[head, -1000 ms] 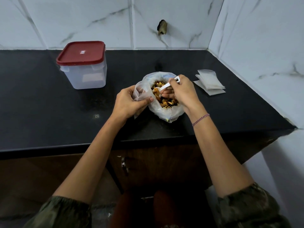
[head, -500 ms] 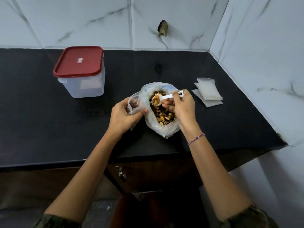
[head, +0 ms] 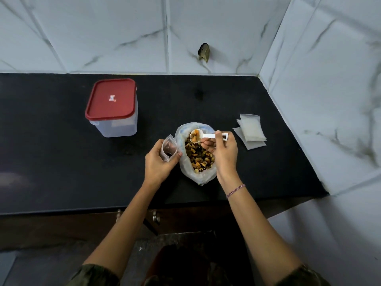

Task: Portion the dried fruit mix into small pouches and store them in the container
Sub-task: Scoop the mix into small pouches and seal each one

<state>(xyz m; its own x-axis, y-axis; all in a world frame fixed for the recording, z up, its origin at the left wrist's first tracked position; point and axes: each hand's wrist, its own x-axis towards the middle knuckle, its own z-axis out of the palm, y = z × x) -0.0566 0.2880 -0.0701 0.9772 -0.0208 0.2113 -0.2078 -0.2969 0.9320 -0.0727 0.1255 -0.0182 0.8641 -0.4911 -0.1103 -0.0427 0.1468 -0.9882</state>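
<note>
A clear plastic bag (head: 186, 168) of dried fruit mix (head: 198, 155) lies open on the black counter (head: 61, 166). My right hand (head: 223, 153) pinches the handle of a white measuring spoon (head: 206, 136), whose bowl holds a few fruit pieces above the bag's far end. To the bag's left, my left hand (head: 157, 165) grips a small clear pouch (head: 169, 147) with its mouth held open and a dark bit inside. Spoon and pouch are a short gap apart. The clear container with a red lid (head: 112, 107) stands shut at the back left.
A small stack of empty pouches (head: 250, 131) lies on the counter to the right of the bag. A tiled wall runs behind the counter and another closes its right end. The counter's front edge is near my forearms, with dark cabinet doors below.
My right hand has lifted the loaded spoon out of the fruit mix. My left hand has drawn the pouch a little away from the bag's side. The camera has tilted further down.
</note>
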